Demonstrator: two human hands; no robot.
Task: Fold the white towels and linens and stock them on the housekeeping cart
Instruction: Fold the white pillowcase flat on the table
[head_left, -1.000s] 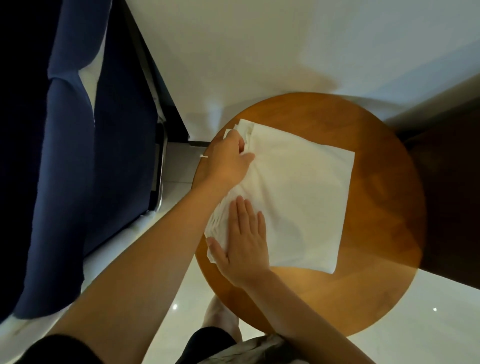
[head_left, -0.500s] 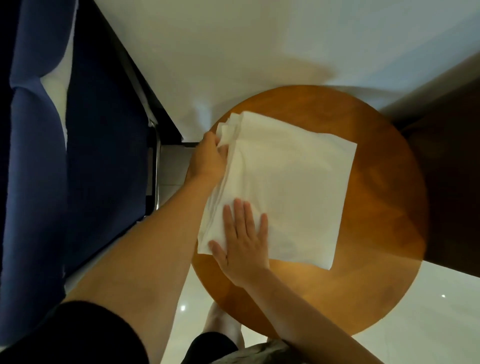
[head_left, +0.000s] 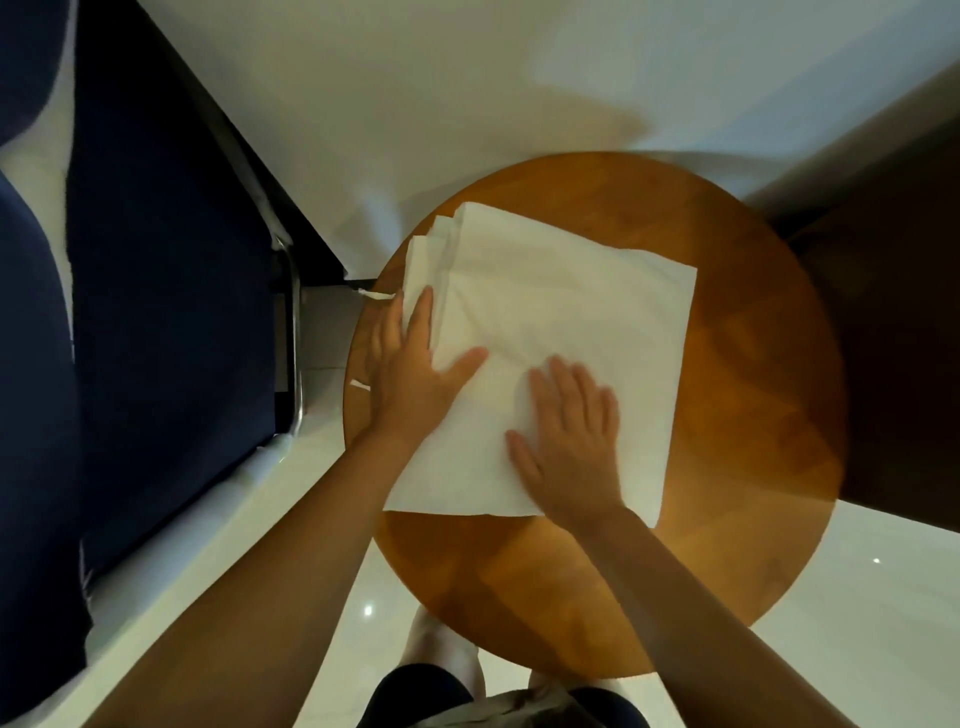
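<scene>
A folded white linen (head_left: 566, 312) lies flat on a round wooden table (head_left: 727, 441), its layered edges showing at the far left corner. My left hand (head_left: 415, 374) lies flat on the linen's left edge, fingers straight and pointing away from me. My right hand (head_left: 566, 441) presses flat on the near middle of the linen, fingers spread. Neither hand grips the cloth. No cart is in view.
A dark blue upholstered piece with a metal frame (head_left: 293, 338) stands to the left of the table. A white wall (head_left: 467, 93) runs behind. Glossy pale floor (head_left: 857, 597) surrounds the table; a dark wooden surface (head_left: 893, 322) is on the right. My legs (head_left: 441, 654) show below.
My left hand let go of the linen's far left corner and came down flat on the left edge. My right hand slid to the right across the linen.
</scene>
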